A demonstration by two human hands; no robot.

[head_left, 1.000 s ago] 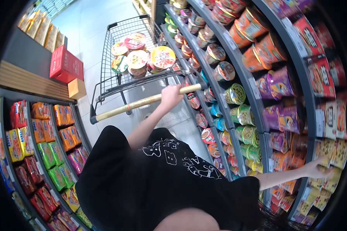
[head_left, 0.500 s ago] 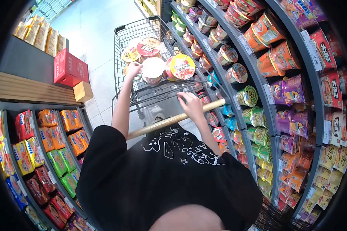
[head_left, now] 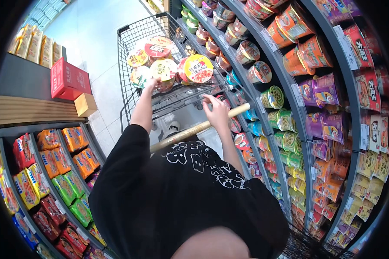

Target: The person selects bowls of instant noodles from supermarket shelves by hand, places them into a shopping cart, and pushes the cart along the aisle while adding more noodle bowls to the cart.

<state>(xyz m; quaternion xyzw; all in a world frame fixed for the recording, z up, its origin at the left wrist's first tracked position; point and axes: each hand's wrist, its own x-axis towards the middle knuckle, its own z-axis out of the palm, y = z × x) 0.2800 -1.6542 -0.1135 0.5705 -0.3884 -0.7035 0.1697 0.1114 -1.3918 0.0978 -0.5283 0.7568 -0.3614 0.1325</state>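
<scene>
Right now, from where I stand, the pale cup (head_left: 163, 69) sits in the near part of the cart (head_left: 123, 28), just beyond the left hand (head_left: 151, 84), whose fingers meet its near left edge; whether they grip it, I cannot tell. The left is plainly the closer of the two. The right hand (head_left: 216, 110) hangs off to the right, over the handle (head_left: 190, 131) and apparently not grasping it, fingers loosely curled with nothing visible in them. That handle's long axis slants from near left to far right; it looks round, smooth and wood-toned. The cup is squat and round, seemingly upright, with a flat printed lid. A green-edged cup (head_left: 140, 77) sits beside it on the left, a red-lidded cup (head_left: 157, 48) beyond, and a yellow-lidded tub (head_left: 199, 69) on the right, looking tipped. Thin dark wire makes the cart's mesh. Crinkled, shiny packets (head_left: 38, 181) fill rows at left; tapering orange tubs (head_left: 293, 22) line the right.
</scene>
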